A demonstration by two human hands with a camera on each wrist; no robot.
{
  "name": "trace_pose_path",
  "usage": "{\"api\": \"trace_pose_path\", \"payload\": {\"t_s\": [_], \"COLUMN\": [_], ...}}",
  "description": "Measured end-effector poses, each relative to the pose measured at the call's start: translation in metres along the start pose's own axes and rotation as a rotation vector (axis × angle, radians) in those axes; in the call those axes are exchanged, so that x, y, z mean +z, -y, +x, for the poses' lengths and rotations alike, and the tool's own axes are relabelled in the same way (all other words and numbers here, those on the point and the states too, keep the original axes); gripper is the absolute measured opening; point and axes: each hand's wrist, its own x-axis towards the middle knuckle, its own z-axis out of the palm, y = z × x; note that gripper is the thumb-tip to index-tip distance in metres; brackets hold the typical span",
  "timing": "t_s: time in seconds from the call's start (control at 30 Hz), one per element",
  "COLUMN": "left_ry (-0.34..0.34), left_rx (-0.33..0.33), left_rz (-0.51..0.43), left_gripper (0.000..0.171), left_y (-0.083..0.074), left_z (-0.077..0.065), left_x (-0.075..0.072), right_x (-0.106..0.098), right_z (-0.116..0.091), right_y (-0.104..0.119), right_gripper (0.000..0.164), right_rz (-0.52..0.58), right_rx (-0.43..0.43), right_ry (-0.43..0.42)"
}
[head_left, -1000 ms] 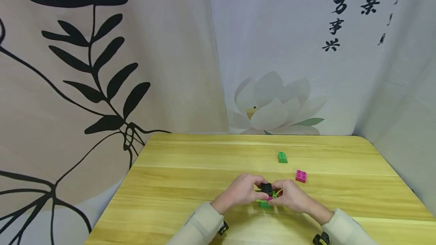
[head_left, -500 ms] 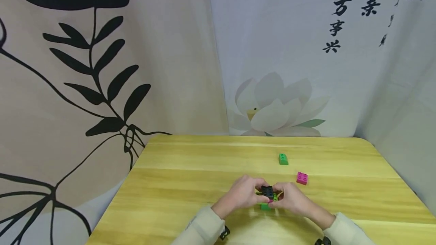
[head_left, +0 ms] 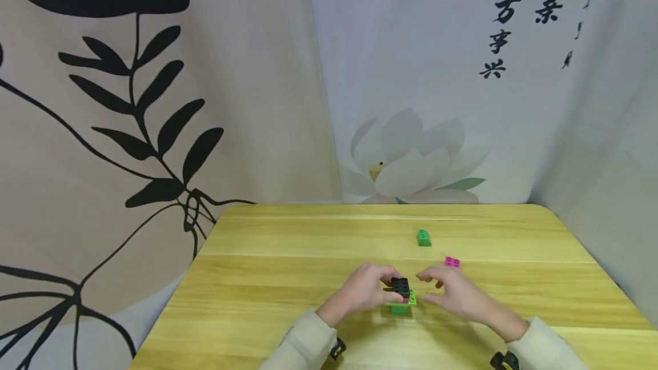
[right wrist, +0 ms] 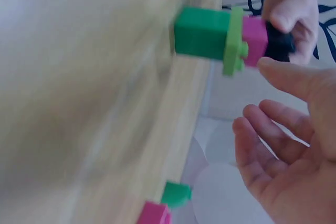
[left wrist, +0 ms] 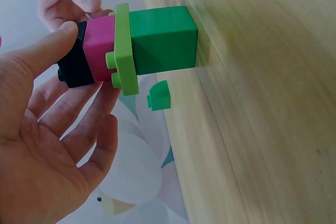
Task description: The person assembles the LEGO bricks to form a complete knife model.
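Observation:
A stack of toy building bricks stands on the wooden table (head_left: 288,278). From the bottom up it has a green brick (left wrist: 164,40), a lime-green plate (left wrist: 126,51), a magenta brick (left wrist: 100,40) and a black brick (head_left: 400,286). My left hand (head_left: 360,289) pinches the black brick between thumb and fingers. To the right of the stack, my right hand (head_left: 460,296) is held apart from it, fingers loosely bent around nothing. In the right wrist view, a gap shows between those fingers (right wrist: 273,140) and the bricks.
A loose magenta brick (head_left: 452,261) lies just beyond my right hand, partly covered by it. Farther back is a small green brick (head_left: 424,238) with a curved side. A printed curtain (head_left: 267,101) hangs behind the table.
My right hand has let go of the stack and moved off to the right, uncovering the right end of the lime-green plate. The left hand keeps its hold on the black brick.

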Motion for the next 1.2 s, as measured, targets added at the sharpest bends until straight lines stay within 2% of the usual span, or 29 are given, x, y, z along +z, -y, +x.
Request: {"api": "trace_pose_path", "payload": {"t_s": [0.3, 0.43, 0.6, 0.83, 1.2], "left_ry": [0.011, 0.018, 0.015, 0.010, 0.017], "left_rx": [-0.043, -0.055, -0.046, -0.059, -0.065], "left_rz": [-0.086, -0.119, -0.118, -0.123, -0.133], "left_gripper": [0.032, 0.032, 0.032, 0.030, 0.030], "left_y": [0.003, 0.003, 0.004, 0.005, 0.007], "left_z": [0.000, -0.001, -0.001, -0.001, -0.001], "left_x": [0.001, 0.001, 0.002, 0.002, 0.003], "right_x": [-0.028, -0.033, -0.034, -0.036, -0.036], "right_z": [-0.010, -0.013, -0.015, -0.011, -0.005], "right_y": [-0.014, -0.025, -0.039, -0.056, -0.073], "right_gripper": [0.038, 0.039, 0.043, 0.046, 0.048], "right_rz": [-0.172, -0.221, -0.273, -0.297, -0.264], "right_rx": [0.024, 0.030, 0.040, 0.062, 0.110], "right_ry": [-0.093, -0.116, -0.133, -0.131, -0.068]}}
